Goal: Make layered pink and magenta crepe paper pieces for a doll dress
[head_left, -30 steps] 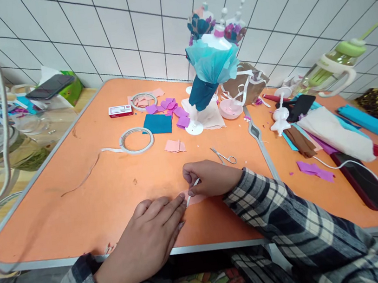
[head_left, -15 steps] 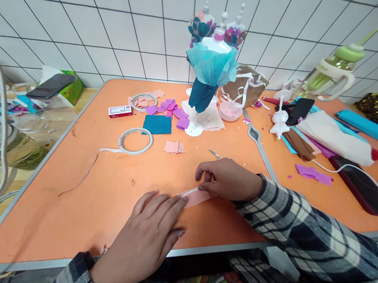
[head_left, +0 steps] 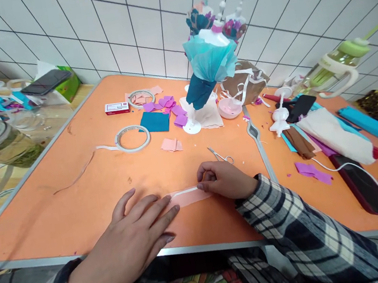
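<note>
A pale pink crepe paper strip [head_left: 193,198] lies flat near the front edge of the table, with a narrow strip of white double-sided tape [head_left: 185,192] along its upper side. My left hand [head_left: 127,237] rests palm down with fingers spread, its fingertips touching the paper's left end. At the other end, my right hand [head_left: 225,178] has its fingers curled, thumb and forefinger pinched at the tape's right end. Part of the paper is hidden under this hand. Small scissors [head_left: 218,155] lie just beyond my right hand.
Behind the hands lie a tape roll [head_left: 134,149], pink paper pieces [head_left: 171,145], a teal paper square [head_left: 154,121] and purple pieces [head_left: 180,116]. A blue-wrapped doll form [head_left: 210,59] stands at the back. Rightward are a phone [head_left: 364,187], paper rolls [head_left: 335,130] and a bottle [head_left: 331,65].
My left hand has slid left and its fingers have spread, showing more of the paper and tape. My right hand stays nearly in place. The scissors show more fully.
</note>
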`<state>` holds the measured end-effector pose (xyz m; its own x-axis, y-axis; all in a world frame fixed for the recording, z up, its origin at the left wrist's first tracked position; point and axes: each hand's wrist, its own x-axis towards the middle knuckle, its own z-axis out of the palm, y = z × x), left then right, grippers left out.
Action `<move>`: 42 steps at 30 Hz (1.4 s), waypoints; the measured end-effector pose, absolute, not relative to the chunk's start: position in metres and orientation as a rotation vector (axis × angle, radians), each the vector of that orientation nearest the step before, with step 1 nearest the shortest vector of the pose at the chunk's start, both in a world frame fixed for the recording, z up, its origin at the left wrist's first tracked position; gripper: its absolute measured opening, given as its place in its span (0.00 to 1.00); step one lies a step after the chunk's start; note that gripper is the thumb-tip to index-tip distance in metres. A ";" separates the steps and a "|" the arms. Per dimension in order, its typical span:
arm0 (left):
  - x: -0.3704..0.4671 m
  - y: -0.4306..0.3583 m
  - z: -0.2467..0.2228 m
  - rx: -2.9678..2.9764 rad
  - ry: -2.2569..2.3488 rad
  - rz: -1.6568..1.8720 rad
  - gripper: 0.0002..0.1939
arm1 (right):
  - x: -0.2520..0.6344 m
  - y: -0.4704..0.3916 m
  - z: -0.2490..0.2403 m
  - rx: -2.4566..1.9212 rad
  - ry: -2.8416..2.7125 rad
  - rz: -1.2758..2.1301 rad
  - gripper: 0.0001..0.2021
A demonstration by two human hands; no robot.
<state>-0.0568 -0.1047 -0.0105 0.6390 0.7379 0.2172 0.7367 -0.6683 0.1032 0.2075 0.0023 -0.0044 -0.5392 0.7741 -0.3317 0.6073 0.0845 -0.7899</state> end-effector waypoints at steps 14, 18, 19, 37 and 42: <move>-0.068 -0.105 -0.009 2.895 1.184 0.357 0.22 | 0.205 -0.005 -0.004 -1.476 -2.287 1.182 0.06; -0.069 -0.106 -0.009 2.892 1.197 0.344 0.23 | 0.204 -0.004 -0.005 -1.499 -2.317 1.104 0.06; -0.069 -0.106 -0.009 2.885 1.206 0.348 0.23 | 0.204 -0.004 -0.005 -1.499 -2.321 1.103 0.06; -0.073 -0.109 -0.009 2.886 1.221 0.308 0.25 | 0.210 0.000 0.002 -1.452 -2.384 1.066 0.07; -0.075 -0.108 -0.013 2.881 1.219 0.267 0.26 | 0.208 0.001 0.001 -1.426 -2.437 0.992 0.07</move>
